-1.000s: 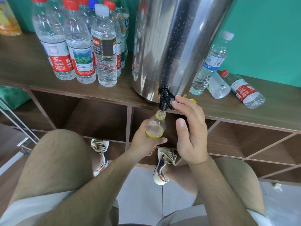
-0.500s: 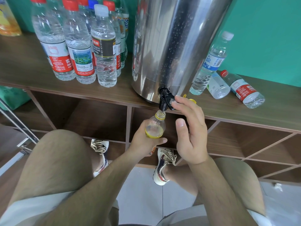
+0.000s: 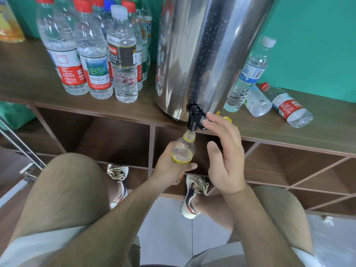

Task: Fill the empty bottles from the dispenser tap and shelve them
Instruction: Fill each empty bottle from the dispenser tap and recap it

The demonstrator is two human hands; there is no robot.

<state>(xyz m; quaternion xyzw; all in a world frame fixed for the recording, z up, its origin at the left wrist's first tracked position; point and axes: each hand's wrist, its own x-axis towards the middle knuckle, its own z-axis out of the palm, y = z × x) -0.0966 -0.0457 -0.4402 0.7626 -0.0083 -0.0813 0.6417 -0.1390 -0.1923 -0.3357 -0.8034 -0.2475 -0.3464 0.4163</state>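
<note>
fingers (image 3: pixel 217 120) on black tap (image 3: pixel 193 118), brown wooden shelf (image 3: pixel 327 137), teal wall (image 3: pixel 317 45) behind

1. Up-left of my right fingers (image 3: pixel 217 122), the red-labelled bottle (image 3: pixel 65 66) reads "农" and "NON".
2. Nearer them, the black-labelled bottle (image 3: pixel 122 54): "净水".
3. Up-right, the standing bottle (image 3: pixel 248 74): "水"; the lying bottle (image 3: pixel 289 106): "农".

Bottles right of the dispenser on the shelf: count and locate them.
3. White-capped bottle stands beside the dispenser; clear bottle lies alongside; red-capped bottle lies furthest right. Others may hide behind the dispenser.
</note>
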